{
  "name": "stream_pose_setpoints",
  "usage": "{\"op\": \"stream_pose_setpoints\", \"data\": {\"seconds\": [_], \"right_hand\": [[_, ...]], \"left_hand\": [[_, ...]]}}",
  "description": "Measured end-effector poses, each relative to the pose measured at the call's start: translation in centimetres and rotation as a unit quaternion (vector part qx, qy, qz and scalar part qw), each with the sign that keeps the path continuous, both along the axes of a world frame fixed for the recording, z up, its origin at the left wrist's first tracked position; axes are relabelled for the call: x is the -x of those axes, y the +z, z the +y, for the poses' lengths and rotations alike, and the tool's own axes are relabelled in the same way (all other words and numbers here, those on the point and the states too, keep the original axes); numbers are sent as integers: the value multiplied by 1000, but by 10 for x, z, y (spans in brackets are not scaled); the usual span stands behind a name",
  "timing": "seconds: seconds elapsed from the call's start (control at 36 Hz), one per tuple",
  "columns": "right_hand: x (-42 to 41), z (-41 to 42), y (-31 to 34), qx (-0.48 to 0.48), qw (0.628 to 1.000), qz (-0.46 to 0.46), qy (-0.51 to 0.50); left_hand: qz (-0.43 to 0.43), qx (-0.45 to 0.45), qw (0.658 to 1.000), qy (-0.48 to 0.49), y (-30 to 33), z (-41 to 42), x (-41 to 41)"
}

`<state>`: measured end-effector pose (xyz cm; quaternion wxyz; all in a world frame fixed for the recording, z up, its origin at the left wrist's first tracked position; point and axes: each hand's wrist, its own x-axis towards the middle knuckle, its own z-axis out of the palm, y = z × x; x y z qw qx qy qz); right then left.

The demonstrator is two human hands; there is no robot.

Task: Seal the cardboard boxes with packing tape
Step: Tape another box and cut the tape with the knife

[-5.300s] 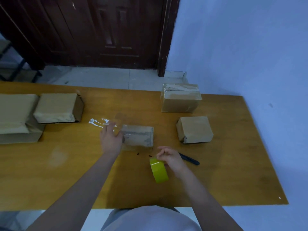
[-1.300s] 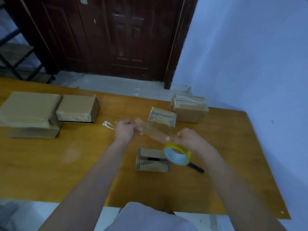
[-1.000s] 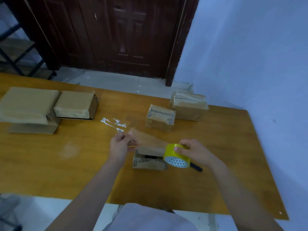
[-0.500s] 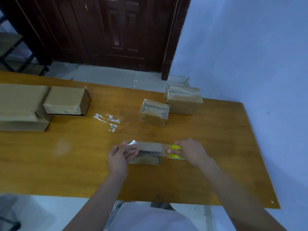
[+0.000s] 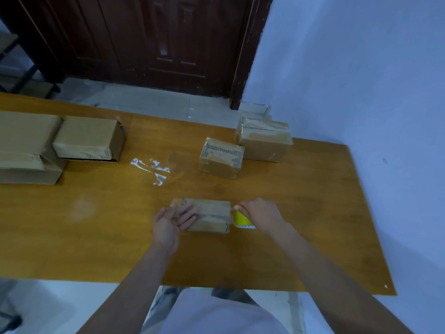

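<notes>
- The small box (image 5: 209,215) sits on the table (image 5: 96,213), a little way in from the near edge, about the middle of its length.
- The left hand (image 5: 173,219) lies on the box's left end with straight fingers pressing down. It hides that end.
- The right hand (image 5: 261,213) is curled around the yellow tape roll (image 5: 241,220) just beside the box's right end. Most of the roll is hidden under the hand.
- Clear tape seems to run across the box top, but it is hard to make out.
- Two more boxes (image 5: 221,157) (image 5: 263,141) stand touching near the far edge, to the right.
- Two bigger boxes (image 5: 89,138) (image 5: 24,145) sit at the far left; one is cut off by the picture's edge.
- Shiny tape scraps (image 5: 151,167) stick to the table between the groups.
- A dark door (image 5: 156,39) stands behind.
</notes>
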<state>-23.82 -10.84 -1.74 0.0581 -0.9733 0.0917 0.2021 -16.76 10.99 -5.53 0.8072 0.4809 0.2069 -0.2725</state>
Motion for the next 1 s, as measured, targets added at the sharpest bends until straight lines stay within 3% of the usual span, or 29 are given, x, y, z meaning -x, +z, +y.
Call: {"op": "stream_pose_setpoints", "data": {"seconds": [0.53, 0.61, 0.72, 1.0], "right_hand": [[-15, 9, -26, 21, 999, 31, -3], [-16, 10, -26, 24, 999, 31, 4], [-17, 13, -26, 10, 999, 32, -2], [-19, 18, -31, -20, 999, 33, -32]], "left_hand": [[4, 4, 1000, 29, -1, 0, 2], [-59, -79, 995, 27, 3, 2, 4], [-116, -241, 963, 33, 4, 7, 6], [-15, -383, 923, -33, -23, 12, -6]]}}
